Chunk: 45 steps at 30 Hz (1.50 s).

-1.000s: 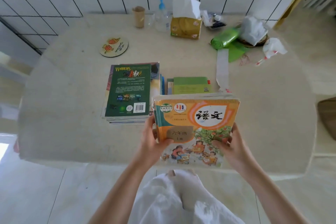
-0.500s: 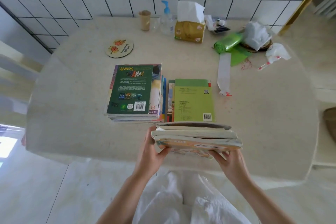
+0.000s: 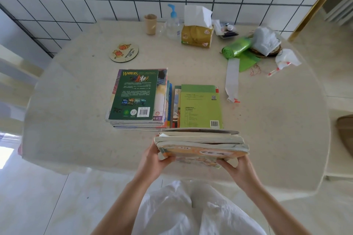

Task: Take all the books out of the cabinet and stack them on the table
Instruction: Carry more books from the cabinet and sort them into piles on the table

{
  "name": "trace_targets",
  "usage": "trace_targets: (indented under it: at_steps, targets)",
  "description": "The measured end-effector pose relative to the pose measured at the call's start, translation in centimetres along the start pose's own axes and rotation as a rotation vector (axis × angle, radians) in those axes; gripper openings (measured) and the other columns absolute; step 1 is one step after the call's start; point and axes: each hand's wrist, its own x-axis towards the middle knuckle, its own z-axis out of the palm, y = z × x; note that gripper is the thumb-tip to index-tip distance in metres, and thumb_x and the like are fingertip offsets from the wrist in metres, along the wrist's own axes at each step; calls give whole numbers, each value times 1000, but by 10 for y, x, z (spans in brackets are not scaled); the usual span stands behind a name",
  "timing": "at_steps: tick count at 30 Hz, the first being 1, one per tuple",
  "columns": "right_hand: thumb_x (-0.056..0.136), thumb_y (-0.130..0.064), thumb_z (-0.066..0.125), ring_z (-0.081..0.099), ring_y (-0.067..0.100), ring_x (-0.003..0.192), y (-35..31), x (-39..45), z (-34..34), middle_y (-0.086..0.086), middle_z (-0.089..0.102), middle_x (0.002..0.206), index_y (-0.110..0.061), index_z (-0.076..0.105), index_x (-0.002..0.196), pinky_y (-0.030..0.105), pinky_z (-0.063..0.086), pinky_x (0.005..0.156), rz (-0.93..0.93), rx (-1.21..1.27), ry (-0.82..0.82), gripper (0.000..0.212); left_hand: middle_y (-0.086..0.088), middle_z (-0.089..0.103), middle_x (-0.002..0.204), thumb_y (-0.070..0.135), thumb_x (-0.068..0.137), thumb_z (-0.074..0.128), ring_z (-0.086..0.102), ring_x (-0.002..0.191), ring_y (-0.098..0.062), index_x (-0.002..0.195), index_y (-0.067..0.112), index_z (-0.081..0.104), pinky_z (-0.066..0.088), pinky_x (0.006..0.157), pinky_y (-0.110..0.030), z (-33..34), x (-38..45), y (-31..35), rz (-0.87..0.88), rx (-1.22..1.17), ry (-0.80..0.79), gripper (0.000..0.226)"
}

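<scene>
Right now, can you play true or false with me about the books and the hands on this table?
1. Both hands hold one bundle of books: the left hand at one end, the right hand at the other. True.
2. The dark green Warriors book lies under all the others in its pile. False: it lies on top.
3. The light green book lies to the right of the Warriors pile. True.
4. The tissue box sits on top of the books. False: it stands at the back of the table, by the tiled wall.
5. The pump bottle has a red top. False: it is blue.
</scene>
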Motion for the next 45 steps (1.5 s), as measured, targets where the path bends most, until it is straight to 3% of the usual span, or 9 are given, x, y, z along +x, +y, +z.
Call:
trace_targets:
  at_steps: [4,8,10,16,20,25,30,35,45]
  targets:
    - [75,-15,79,58,-10,93,-5,3,-1,-22,67,92,-8,60,108,3,41,76,49,54,-31,39,26,62,90,12,69,85,56,88,23,107,13,65,40,73,1,1,3,0,-34,-30,-8,43]
    - [74,-11,79,56,-18,90,-16,10,-8,-23,65,94,-21,58,108,1,41,74,112,137,-63,40,14,73,95,13,65,87,69,94,-9,106,35,60,56,86,-33,-3,15,8,-133,-156,-99,54]
    - [75,-8,78,55,-19,97,-21,16,-15,-22,67,104,-29,54,114,4,41,80,117,179,-90,49,8,72,96,6,63,88,67,91,-6,107,36,57,56,84,-31,-5,20,21,-142,-194,-130,62]
    - [82,-8,71,62,8,111,-39,42,-38,-10,68,115,-32,50,122,34,47,93,172,428,-196,52,2,71,107,18,64,88,64,102,-17,118,33,58,54,89,-38,-12,48,42,-292,-338,-234,63]
    - [80,-18,75,69,19,97,-53,70,-48,11,68,111,-29,55,117,37,53,83,344,582,-211,44,4,75,102,15,75,80,70,97,-15,120,23,60,54,86,-37,-5,67,66,-432,-481,-168,51]
    - [86,-19,68,70,25,95,-67,115,-54,11,72,108,-22,59,115,40,55,79,610,667,-239,30,-1,77,86,20,89,67,73,81,-18,97,18,72,59,71,-39,13,93,91,-588,-479,-47,9]
    - [92,-15,60,71,24,81,-77,146,-57,9,75,87,-8,65,101,38,55,73,752,642,-276,13,-5,74,90,22,94,59,71,82,-20,95,16,68,59,67,-36,30,113,105,-691,-439,2,11]
    - [92,-15,59,65,25,90,-73,167,-43,8,70,97,-15,61,104,40,50,85,771,552,-278,12,-9,74,90,14,93,50,70,86,-23,93,14,67,59,79,-44,34,125,103,-691,-319,4,17]
    - [91,-16,61,67,26,94,-66,183,-18,9,71,103,-12,58,116,36,52,72,824,516,-263,25,-1,72,91,9,89,43,69,84,-21,107,21,62,58,80,-48,39,138,89,-763,-241,46,28]
